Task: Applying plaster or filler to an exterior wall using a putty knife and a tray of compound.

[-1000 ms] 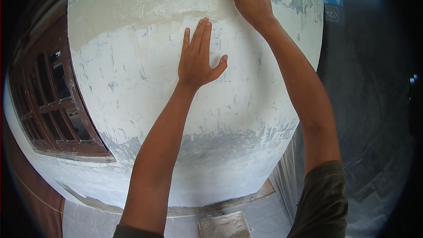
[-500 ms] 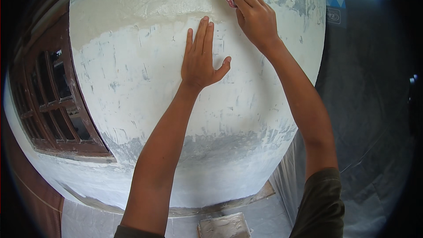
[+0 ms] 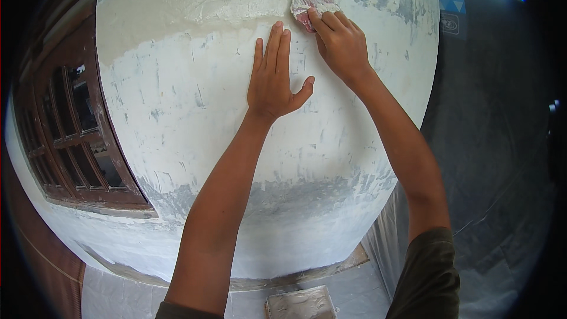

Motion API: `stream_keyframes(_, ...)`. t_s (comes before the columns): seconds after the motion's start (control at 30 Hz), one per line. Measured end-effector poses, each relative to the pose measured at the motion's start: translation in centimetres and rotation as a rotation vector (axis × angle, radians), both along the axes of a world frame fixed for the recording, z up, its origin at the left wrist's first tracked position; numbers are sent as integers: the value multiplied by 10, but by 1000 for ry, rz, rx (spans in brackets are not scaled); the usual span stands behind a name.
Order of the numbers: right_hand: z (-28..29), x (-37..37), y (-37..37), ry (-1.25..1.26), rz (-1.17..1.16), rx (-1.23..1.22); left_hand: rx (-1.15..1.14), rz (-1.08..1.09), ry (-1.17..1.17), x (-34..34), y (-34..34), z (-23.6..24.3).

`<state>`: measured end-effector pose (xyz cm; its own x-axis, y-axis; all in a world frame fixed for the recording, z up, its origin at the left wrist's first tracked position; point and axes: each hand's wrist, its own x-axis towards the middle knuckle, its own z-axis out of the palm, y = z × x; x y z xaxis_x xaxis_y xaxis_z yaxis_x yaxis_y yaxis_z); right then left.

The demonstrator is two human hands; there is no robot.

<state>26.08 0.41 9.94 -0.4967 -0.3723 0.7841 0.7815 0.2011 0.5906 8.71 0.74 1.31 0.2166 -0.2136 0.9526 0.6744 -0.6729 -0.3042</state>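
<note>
In front of me is a wall (image 3: 236,136) with white filler over grey patches. A wet beige band of filler (image 3: 218,0) runs across its upper part. My left hand (image 3: 273,80) lies flat on the wall just below that band, fingers stretched up and thumb out to the right. My right hand (image 3: 344,44) grips a flat reddish scraper (image 3: 313,1) smeared with pale filler. The blade rests on or very close to the wall at the band's right end. My fingers hide part of the scraper's lower edge.
A brown wooden window (image 3: 77,136) with several panes is set in the wall at left. Dark sheeting (image 3: 490,142) hangs at right. Below, a tray of filler (image 3: 301,304) sits on plastic sheeting (image 3: 254,304) along the wall's foot.
My right hand and the scraper have moved down the wall a little. The left hand has stayed about where it was on the wall.
</note>
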Motion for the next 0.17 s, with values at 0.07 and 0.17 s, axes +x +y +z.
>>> stream_keyframes(0.07,1,1,-6,17,67,-23,0,9,-4,-2,0,0)
stream_keyframes(0.17,27,0,-3,37,61,66,-2,-1,-1,1,0,0)
